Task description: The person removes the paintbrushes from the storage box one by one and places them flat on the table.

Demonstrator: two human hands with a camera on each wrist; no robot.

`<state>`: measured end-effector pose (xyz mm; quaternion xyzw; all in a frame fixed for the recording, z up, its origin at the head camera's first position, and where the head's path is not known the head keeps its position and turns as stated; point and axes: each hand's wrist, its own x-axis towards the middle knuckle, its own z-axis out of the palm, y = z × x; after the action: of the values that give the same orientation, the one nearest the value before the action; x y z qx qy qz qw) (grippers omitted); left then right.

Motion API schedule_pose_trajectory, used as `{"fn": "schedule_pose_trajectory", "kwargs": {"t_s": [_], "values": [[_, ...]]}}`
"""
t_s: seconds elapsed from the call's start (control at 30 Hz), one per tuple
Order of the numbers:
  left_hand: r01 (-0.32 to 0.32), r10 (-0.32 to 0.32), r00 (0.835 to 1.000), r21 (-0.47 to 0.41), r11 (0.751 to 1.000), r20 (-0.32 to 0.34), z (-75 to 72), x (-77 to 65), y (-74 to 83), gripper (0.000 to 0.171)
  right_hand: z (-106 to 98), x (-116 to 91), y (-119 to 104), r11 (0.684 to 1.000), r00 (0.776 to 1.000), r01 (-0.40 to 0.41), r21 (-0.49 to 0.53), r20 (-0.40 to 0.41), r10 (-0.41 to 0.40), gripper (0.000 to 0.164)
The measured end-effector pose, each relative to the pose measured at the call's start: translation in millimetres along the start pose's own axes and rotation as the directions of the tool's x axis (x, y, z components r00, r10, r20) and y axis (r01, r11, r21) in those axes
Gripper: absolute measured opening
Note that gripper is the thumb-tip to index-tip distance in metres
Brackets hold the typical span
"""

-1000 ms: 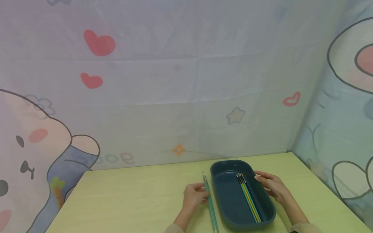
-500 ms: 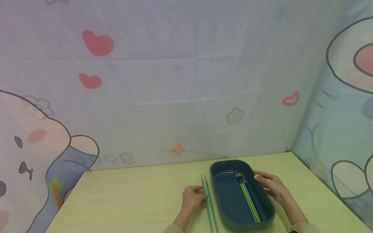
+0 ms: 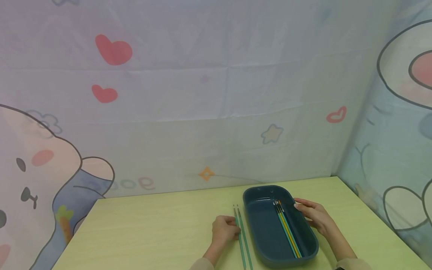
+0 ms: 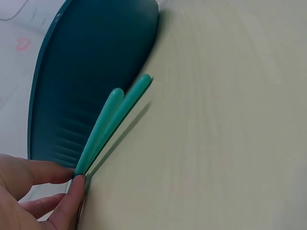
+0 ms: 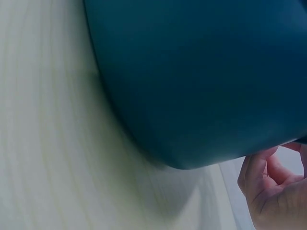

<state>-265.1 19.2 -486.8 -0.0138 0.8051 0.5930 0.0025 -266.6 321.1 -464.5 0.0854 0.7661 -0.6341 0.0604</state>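
In the head view my left hand [image 3: 224, 229] pinches a slim green paintbrush [image 3: 240, 243], bristle end pointing away. A second green paintbrush [image 3: 246, 240] lies close along its right side. The left wrist view shows both rounded handle ends [image 4: 111, 103] fanning out slightly past the thumb and forefinger. To the right stands a dark blue oblong tray [image 3: 266, 240], holding several paintbrushes [image 3: 287, 230] with green and yellow handles, laid side by side. My right hand [image 3: 315, 215] holds the tray's right rim near its far end; its fingers are curled against the tray wall in the right wrist view.
The pale yellow wooden table [image 3: 152, 228] reaches back to a cloth backdrop [image 3: 182, 93] printed with hearts and cartoon figures. Another printed cloth [image 3: 401, 150] hangs along the right side.
The two green paintbrushes beside the tray, close together a second ago, now lie slightly apart. The left hand has shifted slightly toward me; the right hand and tray stay put.
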Motion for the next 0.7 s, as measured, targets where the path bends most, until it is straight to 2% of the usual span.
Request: {"fn": "schedule_pose_trajectory", "kwargs": {"t_s": [0.37, 0.7], "values": [[-0.074, 0.079, 0.996, 0.144, 0.987, -0.029, 1.6, -0.8, 1.5, 0.036, -0.3, -0.1, 0.1, 1.0, 1.0, 0.002, -0.009, 0.002, -0.002, 0.062], [-0.114, 0.12, 0.992, 0.159, 0.981, -0.03, 3.3, -1.9, -0.4, 0.035, 0.0, -0.6, -0.2, 1.0, 1.0, 0.001, -0.004, -0.002, -0.001, 0.062]]}}
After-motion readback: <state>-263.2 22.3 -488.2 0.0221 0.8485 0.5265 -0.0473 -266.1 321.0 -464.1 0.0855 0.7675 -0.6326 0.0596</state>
